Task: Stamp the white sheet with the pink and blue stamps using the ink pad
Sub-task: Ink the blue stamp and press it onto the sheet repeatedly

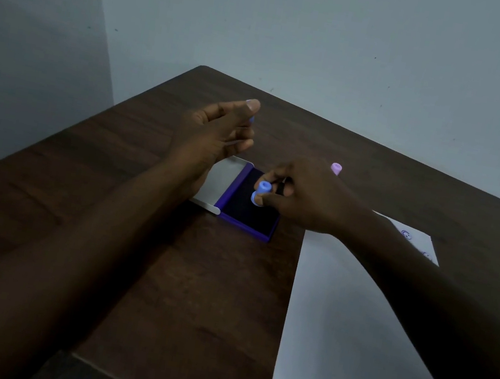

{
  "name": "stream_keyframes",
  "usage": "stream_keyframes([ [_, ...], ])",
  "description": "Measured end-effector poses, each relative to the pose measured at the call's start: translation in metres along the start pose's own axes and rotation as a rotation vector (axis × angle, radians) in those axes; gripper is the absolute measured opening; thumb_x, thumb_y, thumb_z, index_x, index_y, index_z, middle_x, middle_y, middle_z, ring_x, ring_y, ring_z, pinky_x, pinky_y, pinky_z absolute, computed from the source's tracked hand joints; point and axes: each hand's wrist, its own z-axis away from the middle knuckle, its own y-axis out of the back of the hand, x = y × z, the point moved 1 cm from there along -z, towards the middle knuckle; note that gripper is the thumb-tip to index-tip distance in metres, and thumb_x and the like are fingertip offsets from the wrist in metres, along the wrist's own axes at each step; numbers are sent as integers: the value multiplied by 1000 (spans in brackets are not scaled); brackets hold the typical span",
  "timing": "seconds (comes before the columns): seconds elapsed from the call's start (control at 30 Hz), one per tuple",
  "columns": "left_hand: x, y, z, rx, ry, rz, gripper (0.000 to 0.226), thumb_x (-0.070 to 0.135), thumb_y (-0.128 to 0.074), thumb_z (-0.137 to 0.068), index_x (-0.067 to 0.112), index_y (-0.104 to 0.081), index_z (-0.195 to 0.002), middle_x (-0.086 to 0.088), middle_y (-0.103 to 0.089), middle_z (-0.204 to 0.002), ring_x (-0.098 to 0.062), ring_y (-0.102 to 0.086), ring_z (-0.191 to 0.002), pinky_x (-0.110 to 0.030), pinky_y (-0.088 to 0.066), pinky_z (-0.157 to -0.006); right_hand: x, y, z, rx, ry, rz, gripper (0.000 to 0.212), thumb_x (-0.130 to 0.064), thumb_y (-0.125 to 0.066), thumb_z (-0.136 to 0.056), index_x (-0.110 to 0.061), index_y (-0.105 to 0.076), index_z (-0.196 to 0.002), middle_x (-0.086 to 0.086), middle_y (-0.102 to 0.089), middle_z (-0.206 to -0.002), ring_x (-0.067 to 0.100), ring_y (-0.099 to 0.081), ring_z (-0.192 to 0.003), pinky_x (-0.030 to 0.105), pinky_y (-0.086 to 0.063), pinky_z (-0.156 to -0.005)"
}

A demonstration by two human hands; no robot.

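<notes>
My right hand (303, 194) grips the blue stamp (260, 192), which is tilted with its lower end on the dark pad of the open purple ink pad (248, 222). My left hand (215, 131) hovers above the pad's open lid (219, 181), thumb and fingers pinched on a small blue piece (251, 120) that looks like a cap. The pink stamp (336, 167) stands upright on the table just behind my right hand. At the right lies the white sheet (350, 336), partly under my right forearm, with purple stamp marks (406, 234) near its far corner.
Everything rests on a dark wooden table (141, 205) pushed into a corner of pale walls (299, 33). The table's far edge runs just behind the pink stamp, and its near edge is at the bottom left.
</notes>
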Motion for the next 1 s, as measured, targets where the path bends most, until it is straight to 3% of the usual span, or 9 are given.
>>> stream_keyframes([
  [0.37,1,0,2,-8,2,1,11,26,-75,-83,21,-70,-91,2,-72,-86,-9,-69,-79,-22,-57,-69,2,-1,-1,1,2,-10,22,-28,-71,-85,-19,-72,-105,-1,-73,-92,3,-57,-68,14,-37,-61],
  [0.6,-1,-1,4,-35,18,-10,15,27,-76,-83,20,-71,-96,3,-72,-87,-10,-69,-81,-22,-57,-72,3,-1,-3,-17,-10,-26,24,-29,-72,-84,-18,-72,-105,0,-73,-97,9,-65,-83,23,-49,-76],
  [0.67,-1,-2,6,-42,23,-21,15,28,-75,-83,21,-71,-95,4,-72,-86,-9,-70,-80,-22,-58,-73,2,2,-3,-27,-9,3,26,-33,-72,-83,-19,-72,-105,-3,-73,-95,8,-64,-82,23,-49,-72],
  [0.77,-3,-5,8,-83,26,-31,28,36,-78,-72,22,-72,-96,4,-72,-86,-8,-70,-80,-23,-58,-75,3,10,4,23,11,27,27,-39,-75,-79,-23,-75,-101,-12,-69,-80,0,-58,-67,14,-36,-57],
  [0.87,-2,-3,9,-112,36,-42,32,42,-77,-65,26,-72,-92,4,-70,-90,-9,-70,-85,-22,-57,-74,9,22,16,162,-32,-243,24,-39,-78,-76,-27,-76,-96,-14,-72,-79,-9,-61,-67,7,-39,-58],
  [1.0,-2,1,11,-108,46,-28,29,39,-76,-65,26,-72,-91,4,-70,-89,-9,-69,-82,-22,-58,-71,28,50,43,355,-206,-757,25,-35,-78,-77,-22,-77,-97,-11,-76,-95,1,-62,-70,18,-45,-62],
])
